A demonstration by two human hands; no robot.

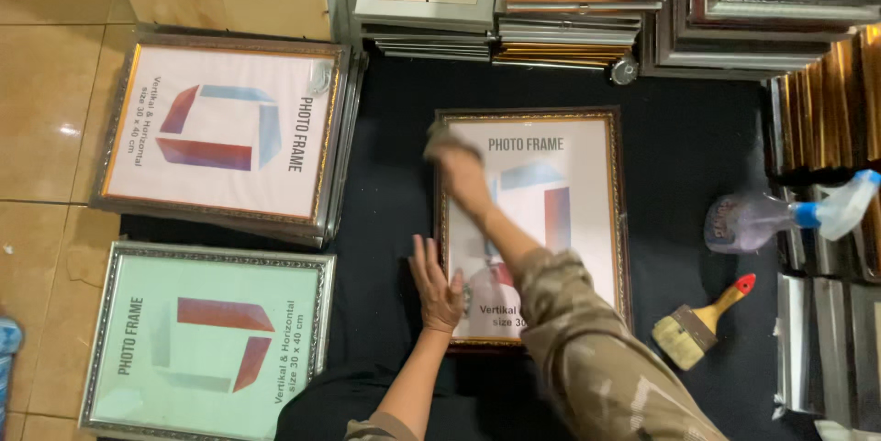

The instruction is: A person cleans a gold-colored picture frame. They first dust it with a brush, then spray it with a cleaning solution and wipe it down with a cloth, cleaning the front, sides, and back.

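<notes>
Right hand (459, 170) clenched on a grey cloth (440, 140), pressed to the dark picture frame (532, 221); left hand (439, 290) released, flat on the frame's near edge

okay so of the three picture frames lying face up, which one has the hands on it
The dark-bordered frame on the black mat, in the middle. The right hand presses a cloth on its glass; the left hand rests at its edge. The two left-side frames lie untouched.

Both arms wear loose camouflage sleeves in tan, brown and olive patches; the left hand (438, 290) and right hand (462, 172) are bare.
</notes>
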